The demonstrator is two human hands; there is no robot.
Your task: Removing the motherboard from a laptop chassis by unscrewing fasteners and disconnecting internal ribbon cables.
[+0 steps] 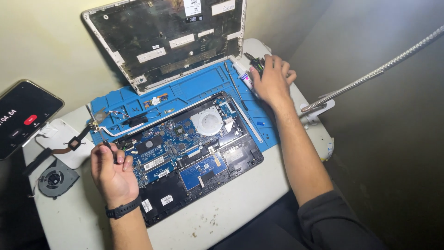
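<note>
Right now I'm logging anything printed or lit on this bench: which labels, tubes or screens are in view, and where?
Phone screen: far left, tilted, dark with a red round button.
White stickers: rectangular, on the dark inside of the propped-up laptop cover.
Small white labels: on the open laptop base, near the left hand.
White tube: on the blue mat, beside the right hand.

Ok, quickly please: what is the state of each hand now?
Left hand: closed on a thin dark tool.
Right hand: fingers bent over small tools; grip cannot be told.
</note>
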